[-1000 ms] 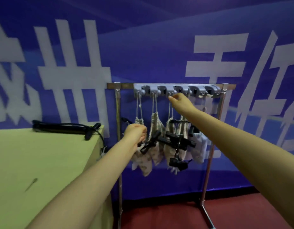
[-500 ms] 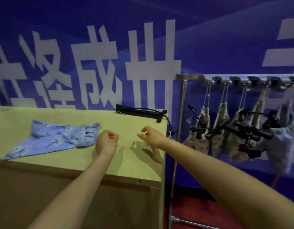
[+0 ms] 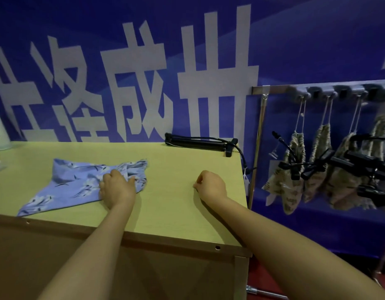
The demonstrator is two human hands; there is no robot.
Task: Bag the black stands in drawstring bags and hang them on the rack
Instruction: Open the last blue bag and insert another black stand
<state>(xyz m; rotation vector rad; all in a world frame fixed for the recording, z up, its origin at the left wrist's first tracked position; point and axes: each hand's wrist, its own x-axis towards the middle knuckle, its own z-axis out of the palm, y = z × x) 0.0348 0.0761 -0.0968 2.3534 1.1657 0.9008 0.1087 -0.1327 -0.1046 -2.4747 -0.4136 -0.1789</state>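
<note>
I am turning from the rack [image 3: 271,88] (bags hanging there); left hand [image 3: 118,188] is now gripping the blue bag [image 3: 68,182] left of it, right hand [image 3: 211,185] curling empty, remaining black stand [image 3: 200,142] lying behind, so another bagging cycle is starting.

1. Black stand [image 3: 201,142]: folded, lying flat along the desk's far edge.
2. Drawstring bag [image 3: 79,184]: blue, floral print, flat and empty on the desk.
3. Rack [image 3: 261,131]: four beige bagged stands [image 3: 295,169] hanging by cords.

A staged demo corner, not a home.
Big blue banner [image 3: 144,61] behind, bare table [image 3: 176,202], metal rack [image 3: 261,126] at right.
</note>
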